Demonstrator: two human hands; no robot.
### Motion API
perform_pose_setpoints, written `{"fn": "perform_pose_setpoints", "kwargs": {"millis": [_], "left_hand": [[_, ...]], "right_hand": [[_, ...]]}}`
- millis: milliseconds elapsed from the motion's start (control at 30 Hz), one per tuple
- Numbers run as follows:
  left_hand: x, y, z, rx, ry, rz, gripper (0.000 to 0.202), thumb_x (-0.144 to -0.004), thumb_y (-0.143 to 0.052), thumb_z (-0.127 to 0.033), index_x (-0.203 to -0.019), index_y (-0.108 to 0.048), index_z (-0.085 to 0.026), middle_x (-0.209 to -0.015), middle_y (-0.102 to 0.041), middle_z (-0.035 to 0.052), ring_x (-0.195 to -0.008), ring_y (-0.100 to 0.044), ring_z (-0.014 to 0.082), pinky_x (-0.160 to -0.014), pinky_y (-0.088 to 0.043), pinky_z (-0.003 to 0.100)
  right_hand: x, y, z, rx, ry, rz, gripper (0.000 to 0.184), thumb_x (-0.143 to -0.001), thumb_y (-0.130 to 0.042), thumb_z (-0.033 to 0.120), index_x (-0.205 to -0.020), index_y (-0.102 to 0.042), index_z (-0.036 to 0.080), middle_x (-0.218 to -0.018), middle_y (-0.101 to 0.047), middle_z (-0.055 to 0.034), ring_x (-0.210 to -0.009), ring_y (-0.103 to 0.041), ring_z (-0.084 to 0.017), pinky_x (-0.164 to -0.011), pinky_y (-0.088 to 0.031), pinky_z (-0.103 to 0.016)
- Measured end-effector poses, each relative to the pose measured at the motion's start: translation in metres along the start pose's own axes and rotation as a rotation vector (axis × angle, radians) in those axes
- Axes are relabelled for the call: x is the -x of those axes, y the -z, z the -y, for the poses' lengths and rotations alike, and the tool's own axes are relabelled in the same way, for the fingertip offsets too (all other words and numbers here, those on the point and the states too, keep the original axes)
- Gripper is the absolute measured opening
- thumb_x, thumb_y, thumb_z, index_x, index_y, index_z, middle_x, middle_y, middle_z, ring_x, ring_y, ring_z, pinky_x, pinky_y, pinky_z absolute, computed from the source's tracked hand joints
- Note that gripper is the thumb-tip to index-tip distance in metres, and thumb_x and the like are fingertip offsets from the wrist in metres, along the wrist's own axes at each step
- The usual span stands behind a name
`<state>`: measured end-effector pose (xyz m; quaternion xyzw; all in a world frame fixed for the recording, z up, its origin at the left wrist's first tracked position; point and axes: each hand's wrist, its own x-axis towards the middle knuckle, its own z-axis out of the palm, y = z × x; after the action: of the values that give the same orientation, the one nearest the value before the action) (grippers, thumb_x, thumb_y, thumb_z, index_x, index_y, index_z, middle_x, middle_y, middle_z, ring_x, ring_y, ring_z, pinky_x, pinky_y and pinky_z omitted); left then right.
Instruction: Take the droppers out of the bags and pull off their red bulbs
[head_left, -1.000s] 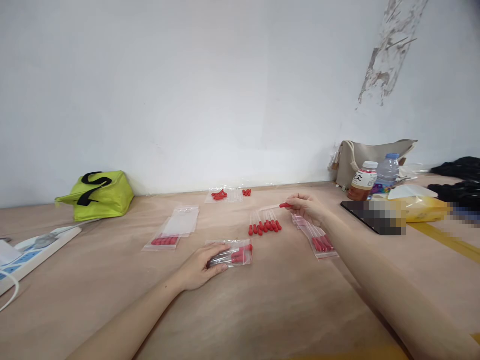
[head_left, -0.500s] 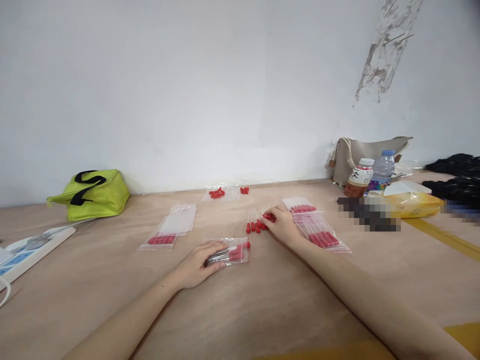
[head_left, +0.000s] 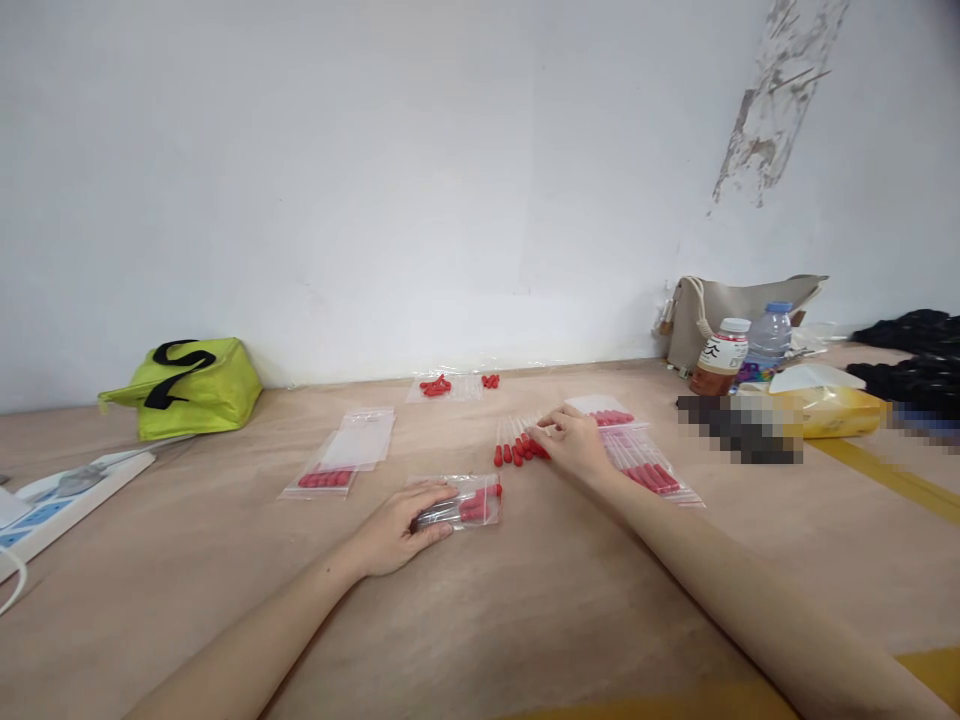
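My left hand (head_left: 397,528) lies on a clear zip bag (head_left: 472,502) holding red-capped droppers, with its fingers closed over the bag's left end. My right hand (head_left: 571,440) rests on a loose row of red-capped droppers (head_left: 514,447), its fingers curled and pinching at the right end of the row. Filled zip bags of droppers (head_left: 649,468) lie just right of that hand.
More zip bags (head_left: 341,460) lie left of centre, and loose red caps (head_left: 436,386) sit near the wall. A green bag (head_left: 187,388) and a power strip (head_left: 67,495) are at left. Bottles (head_left: 721,357), a beige bag (head_left: 739,310) and a yellow pack (head_left: 829,408) stand at right.
My right hand came down from holding one dropper in the air to the row of loose droppers. The left hand stayed on its bag.
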<state>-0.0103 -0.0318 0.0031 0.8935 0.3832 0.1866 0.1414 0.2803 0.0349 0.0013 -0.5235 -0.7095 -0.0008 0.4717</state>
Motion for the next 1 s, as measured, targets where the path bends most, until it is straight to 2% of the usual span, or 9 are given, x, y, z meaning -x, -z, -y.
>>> {"fn": "perform_pose_setpoints", "kwargs": {"millis": [100,200,300,433,533,600,733,867,1000], "left_hand": [[0.0,0.0,0.0,0.005,0.002,-0.003,0.044,-0.083,-0.046,-0.04,-0.124,-0.044,-0.025,-0.126,-0.049,0.0049,-0.116,-0.044,0.0201,-0.097,-0.035,0.038],[0.0,0.0,-0.001,0.021,-0.004,-0.003,0.044,-0.082,-0.047,-0.04,-0.124,-0.045,-0.025,-0.125,-0.05,0.0051,-0.115,-0.044,0.0208,-0.098,-0.034,0.039],[0.0,0.001,-0.001,0.029,-0.012,0.001,0.045,-0.082,-0.047,-0.04,-0.124,-0.044,-0.024,-0.126,-0.049,0.0049,-0.117,-0.042,0.0212,-0.099,-0.033,0.04],[-0.001,0.002,0.0,0.049,0.004,0.02,0.038,-0.09,-0.031,-0.036,-0.123,-0.046,-0.025,-0.126,-0.05,0.0023,-0.118,-0.042,0.0181,-0.101,-0.031,0.039],[-0.002,0.002,0.002,0.038,0.013,0.047,0.038,-0.091,-0.028,-0.034,-0.124,-0.044,-0.027,-0.127,-0.049,-0.0001,-0.12,-0.04,0.0172,-0.103,-0.028,0.039],[-0.002,0.002,0.002,0.011,0.012,0.063,0.039,-0.09,-0.032,-0.036,-0.126,-0.041,-0.028,-0.129,-0.046,-0.0002,-0.121,-0.038,0.0179,-0.103,-0.027,0.039],[-0.002,0.001,0.001,-0.04,-0.019,0.11,0.041,-0.089,-0.035,-0.036,-0.13,-0.035,-0.03,-0.133,-0.041,-0.0007,-0.123,-0.035,0.0176,-0.106,-0.019,0.042],[-0.001,0.002,0.001,-0.05,-0.019,0.126,0.045,-0.088,-0.036,-0.037,-0.132,-0.03,-0.031,-0.135,-0.038,-0.0009,-0.124,-0.034,0.0177,-0.107,-0.016,0.042],[-0.001,0.001,0.002,-0.049,-0.012,0.099,0.048,-0.087,-0.038,-0.039,-0.132,-0.029,-0.029,-0.135,-0.038,0.0005,-0.124,-0.034,0.0196,-0.107,-0.018,0.042]], "right_hand": [[-0.002,0.009,0.012,-0.001,0.031,-0.056,0.021,-0.077,-0.05,0.035,-0.072,-0.063,0.018,-0.076,-0.061,-0.0047,-0.071,-0.054,-0.015,-0.071,-0.037,-0.03],[0.006,0.012,0.031,-0.055,0.174,0.204,0.016,-0.073,-0.056,0.03,-0.062,-0.063,0.02,-0.062,-0.06,0.0002,-0.061,-0.053,-0.012,-0.074,-0.034,-0.029],[0.02,0.006,0.047,-0.078,0.27,0.445,0.012,-0.067,-0.063,0.034,-0.066,-0.067,0.023,-0.063,-0.062,0.0012,-0.068,-0.053,-0.013,-0.076,-0.031,-0.03],[0.033,-0.005,0.052,-0.056,0.231,0.466,0.038,-0.061,-0.065,0.052,-0.087,-0.068,0.024,-0.081,-0.063,-0.0034,-0.08,-0.052,-0.018,-0.075,-0.033,-0.031],[0.034,-0.008,0.054,-0.01,0.229,0.496,0.044,-0.06,-0.063,0.058,-0.088,-0.068,0.024,-0.083,-0.062,-0.0048,-0.081,-0.051,-0.019,-0.072,-0.034,-0.031],[0.032,-0.007,0.055,-0.004,0.232,0.553,0.038,-0.062,-0.064,0.054,-0.085,-0.068,0.024,-0.078,-0.062,-0.0039,-0.077,-0.052,-0.019,-0.069,-0.035,-0.029],[0.029,-0.005,0.056,-0.151,0.176,0.722,0.016,-0.069,-0.062,0.027,-0.083,-0.068,0.021,-0.066,-0.061,0.0006,-0.062,-0.053,-0.012,-0.059,-0.035,-0.022],[0.032,-0.01,0.057,-0.226,0.115,0.648,0.016,-0.075,-0.053,0.019,-0.082,-0.067,0.019,-0.064,-0.061,0.0002,-0.059,-0.051,-0.01,-0.059,-0.036,-0.021],[0.037,-0.015,0.06,-0.204,0.201,0.589,0.019,-0.077,-0.054,0.03,-0.087,-0.065,0.02,-0.075,-0.061,-0.0026,-0.072,-0.051,-0.014,-0.068,-0.037,-0.025]]}}
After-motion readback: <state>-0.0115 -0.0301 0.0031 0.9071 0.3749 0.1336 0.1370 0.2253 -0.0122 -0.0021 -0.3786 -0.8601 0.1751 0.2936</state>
